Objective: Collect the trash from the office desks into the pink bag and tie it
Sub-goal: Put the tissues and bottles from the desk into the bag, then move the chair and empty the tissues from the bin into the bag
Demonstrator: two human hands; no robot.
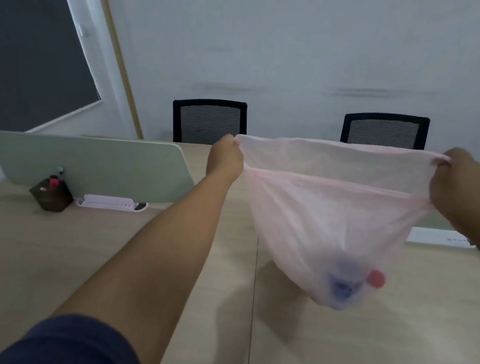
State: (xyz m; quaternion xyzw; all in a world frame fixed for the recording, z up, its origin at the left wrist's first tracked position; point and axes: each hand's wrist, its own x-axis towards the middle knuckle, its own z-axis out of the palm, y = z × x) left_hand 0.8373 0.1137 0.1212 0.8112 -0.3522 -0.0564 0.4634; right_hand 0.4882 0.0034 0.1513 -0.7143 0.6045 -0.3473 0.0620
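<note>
Pink bag (330, 216) hangs above desk (86, 256) — L hand (227, 156) & R hand (460, 186) fingers clamped on rim's 2 ends, stretched taut.

Office, desk dividers (92, 165), mesh chairs (209, 121)

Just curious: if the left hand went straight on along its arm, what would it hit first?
Probably the left chair beyond the desk, though depth is unclear; the left hand grips the pink bag.
</note>
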